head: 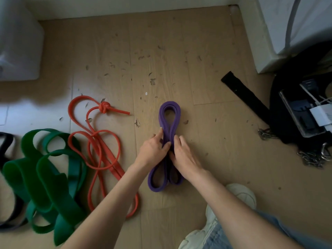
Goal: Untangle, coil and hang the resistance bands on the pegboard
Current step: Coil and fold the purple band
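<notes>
Purple band (pixel 168 123) coiled on the floor (pixel 215 141), waist pinched between left hand (pixel 154 148) and right hand (pixel 185 155).

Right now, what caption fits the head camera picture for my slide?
Both hands, left and right, pinch a coiled purple band at its middle on the wooden floor.

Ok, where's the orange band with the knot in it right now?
In the head view, the orange band lies loose on the wooden floor, left of centre, between the green bands and the purple band that both hands are pinching.
</notes>
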{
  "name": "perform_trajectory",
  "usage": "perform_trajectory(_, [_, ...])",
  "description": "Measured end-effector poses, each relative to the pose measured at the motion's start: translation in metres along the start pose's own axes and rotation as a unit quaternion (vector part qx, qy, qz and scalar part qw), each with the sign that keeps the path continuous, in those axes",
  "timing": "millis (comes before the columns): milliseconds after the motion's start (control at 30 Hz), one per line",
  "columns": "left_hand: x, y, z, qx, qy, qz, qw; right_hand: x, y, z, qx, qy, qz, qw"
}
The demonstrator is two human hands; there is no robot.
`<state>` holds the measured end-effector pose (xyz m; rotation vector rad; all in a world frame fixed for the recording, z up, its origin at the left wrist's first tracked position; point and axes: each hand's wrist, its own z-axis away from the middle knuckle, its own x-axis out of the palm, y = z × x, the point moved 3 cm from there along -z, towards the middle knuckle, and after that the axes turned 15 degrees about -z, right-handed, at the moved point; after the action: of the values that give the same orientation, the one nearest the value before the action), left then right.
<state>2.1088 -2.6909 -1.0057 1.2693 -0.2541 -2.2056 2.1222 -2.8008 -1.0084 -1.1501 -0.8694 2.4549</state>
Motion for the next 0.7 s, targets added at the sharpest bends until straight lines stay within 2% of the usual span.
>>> perform_trajectory(167, [0.007,0.039,-0.015,0.038,-0.015,0.061,0.997,-0.045,0.019,-0.002,-0.004,0.026,0.031,0.999])
perform_trajectory(333, [0.013,0.089,-0.046,0.042,-0.004,0.120,0.992,-0.093,0.046,-0.012,0.053,0.090,0.041,0.994])
perform_trajectory(467, [0.016,0.100,-0.055,0.023,-0.005,0.047,0.999,-0.098,0.060,-0.021,0.109,0.047,0.029,0.992])
perform_trajectory(567, [0.022,0.084,-0.043,-0.036,-0.009,-0.033,0.999,-0.092,0.066,-0.013,0.171,0.076,-0.020,0.982])
perform_trajectory(633, [0.036,0.077,-0.028,-0.035,-0.054,-0.022,0.998,-0.087,0.067,-0.003,0.185,0.116,-0.042,0.975])
perform_trajectory(700, [0.049,0.081,-0.017,-0.004,-0.084,0.042,0.996,-0.084,0.066,0.004,0.146,0.123,-0.050,0.980])
